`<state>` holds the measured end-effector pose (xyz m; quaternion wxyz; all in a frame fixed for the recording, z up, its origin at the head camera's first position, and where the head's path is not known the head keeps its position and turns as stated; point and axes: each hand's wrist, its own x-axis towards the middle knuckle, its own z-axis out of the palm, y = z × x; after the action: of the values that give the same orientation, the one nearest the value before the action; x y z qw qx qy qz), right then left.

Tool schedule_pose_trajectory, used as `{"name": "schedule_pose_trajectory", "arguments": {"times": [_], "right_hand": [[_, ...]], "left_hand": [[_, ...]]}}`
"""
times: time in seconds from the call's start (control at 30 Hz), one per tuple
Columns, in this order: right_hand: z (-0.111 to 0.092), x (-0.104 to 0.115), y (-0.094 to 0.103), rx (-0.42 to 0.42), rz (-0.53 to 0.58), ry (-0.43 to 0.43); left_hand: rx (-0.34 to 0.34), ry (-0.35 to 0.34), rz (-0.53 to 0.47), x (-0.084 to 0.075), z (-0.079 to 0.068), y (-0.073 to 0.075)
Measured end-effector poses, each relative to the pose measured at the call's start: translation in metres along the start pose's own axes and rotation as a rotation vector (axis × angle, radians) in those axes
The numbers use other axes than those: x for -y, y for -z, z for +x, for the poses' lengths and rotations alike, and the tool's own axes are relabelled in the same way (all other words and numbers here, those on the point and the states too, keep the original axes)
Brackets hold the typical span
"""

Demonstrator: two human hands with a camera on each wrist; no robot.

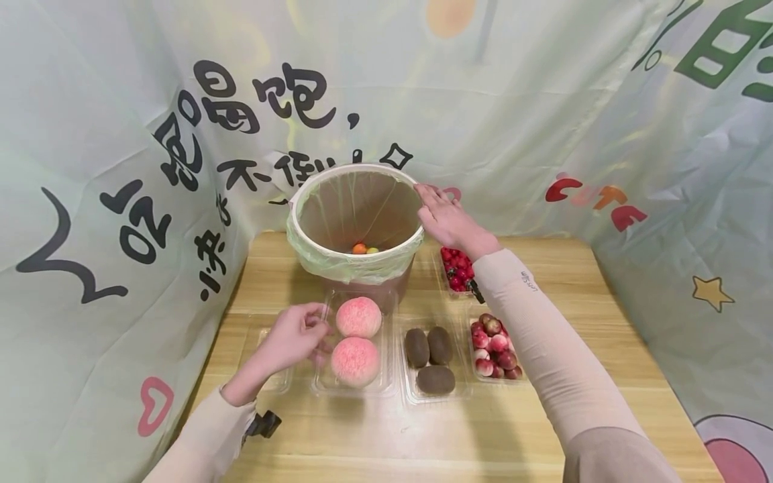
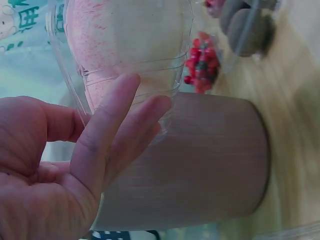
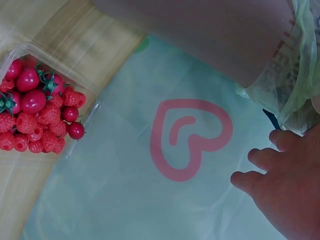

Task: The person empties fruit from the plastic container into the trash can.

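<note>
A: Here's the left hand (image 1: 296, 339), in front of the bin (image 1: 344, 215), its thumb and fingers pinching the clear tray (image 1: 387, 365) by one side edge!

B: And the two pink peaches (image 1: 355, 362)?

A: Both sitting in that tray, up off the bench (image 1: 386, 443), just before the bin's near wall.

B: What's the right hand (image 1: 447, 218) doing?

A: Arm stretched long, back of the hand upward, resting over the bin's right rim, fingers reaching out fairly straight!

B: Brown kiwis (image 1: 435, 380) lie front-right of the bin; red berries (image 1: 457, 265), right beside it.
</note>
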<state>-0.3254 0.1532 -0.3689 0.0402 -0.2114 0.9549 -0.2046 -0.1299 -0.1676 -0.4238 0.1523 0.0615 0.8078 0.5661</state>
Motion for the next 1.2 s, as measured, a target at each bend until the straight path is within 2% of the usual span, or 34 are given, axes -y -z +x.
{"name": "schedule_pose_trajectory", "arguments": {"times": [0.5, 0.8, 1.0, 1.2], "right_hand": [[-0.001, 0.001, 0.0, -0.004, 0.022, -0.009], [-0.001, 0.0, 0.0, -0.002, 0.031, -0.009], [-0.001, 0.0, 0.0, 0.001, 0.028, -0.018], [-0.002, 0.001, 0.001, 0.001, 0.03, -0.018]], "left_hand": [[-0.002, -0.059, -0.021, -0.047, -0.007, 0.017], [-0.001, -0.065, 0.002, -0.071, -0.012, 0.022], [0.005, -0.075, -0.01, -0.085, -0.006, 0.031], [0.042, -0.07, -0.014, -0.096, 0.002, 0.042]]}}
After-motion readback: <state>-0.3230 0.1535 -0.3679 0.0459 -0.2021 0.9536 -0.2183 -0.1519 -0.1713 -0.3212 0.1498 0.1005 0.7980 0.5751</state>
